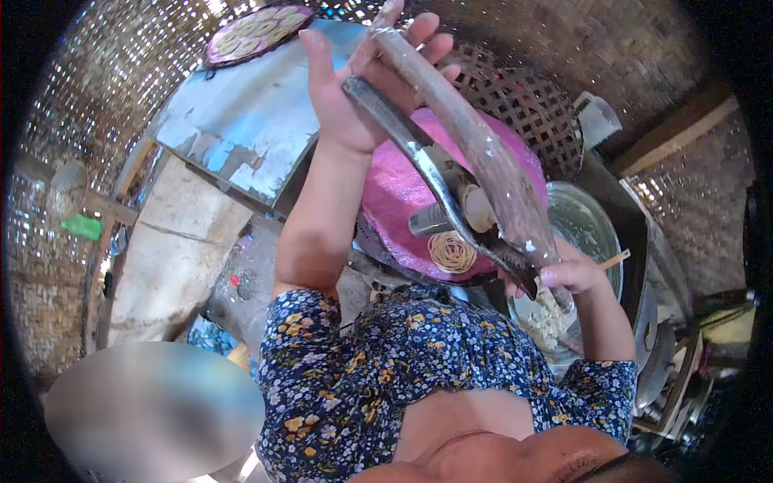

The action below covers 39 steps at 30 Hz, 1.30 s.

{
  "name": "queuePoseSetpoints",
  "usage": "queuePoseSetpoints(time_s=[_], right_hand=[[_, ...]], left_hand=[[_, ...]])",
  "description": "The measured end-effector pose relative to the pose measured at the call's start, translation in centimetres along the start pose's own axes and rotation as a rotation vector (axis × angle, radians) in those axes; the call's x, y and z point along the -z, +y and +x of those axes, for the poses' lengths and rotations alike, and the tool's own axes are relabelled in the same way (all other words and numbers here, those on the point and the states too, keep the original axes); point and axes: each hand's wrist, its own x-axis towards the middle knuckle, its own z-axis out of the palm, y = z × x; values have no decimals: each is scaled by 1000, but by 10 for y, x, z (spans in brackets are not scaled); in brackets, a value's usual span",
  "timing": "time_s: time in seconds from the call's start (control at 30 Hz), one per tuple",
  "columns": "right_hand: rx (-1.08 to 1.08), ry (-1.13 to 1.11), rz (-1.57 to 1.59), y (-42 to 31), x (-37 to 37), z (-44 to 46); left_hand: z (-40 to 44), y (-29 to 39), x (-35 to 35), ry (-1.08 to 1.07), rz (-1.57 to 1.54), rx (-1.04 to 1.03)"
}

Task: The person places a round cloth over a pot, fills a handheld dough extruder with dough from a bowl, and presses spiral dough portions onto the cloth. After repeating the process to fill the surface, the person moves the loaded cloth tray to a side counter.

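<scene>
The press (483, 145) is in the air over the pink tray (394, 189), its can (427, 220) just above a coil (452, 253). The left grip (358, 101) has its fingers spread, not clasped, with the far bar ends across its palm. The right grip (573, 274) is clasped around the near ends. I judge the press stiff and rather heavy, perhaps slippery from white smears; the bar ends seem the best hold. The coil looks soft and fragile.

– Lit how?
– Unevenly: dim around the woven wall (88, 133), pierced by specks of daylight; pale with glare on the blue surface (250, 109).
– Distorted?
– Yes, bowed fisheye-style toward black corners, and blurred in an oval at lower left.
</scene>
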Motion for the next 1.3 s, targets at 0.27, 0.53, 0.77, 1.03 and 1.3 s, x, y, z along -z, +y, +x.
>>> queuePoseSetpoints(time_s=[0.27, 0.53, 0.77, 1.03, 1.3], right_hand=[[-172, -115, -107, -4, 30, 37], [-188, -62, -156, -6, 16, 31], [-89, 143, -388, -42, 7, 16], [-107, 124, -432, -36, -2, -11], [144, 251, -685, -55, -15, 2]], left_hand=[[-48, 6, 51, 406, 37, -206], [-68, -4, 47, 507, 44, -241], [-32, 5, 10, 451, 231, -355], [-41, -3, -9, 299, 52, -265], [-24, 18, -20, 197, 121, -300]])
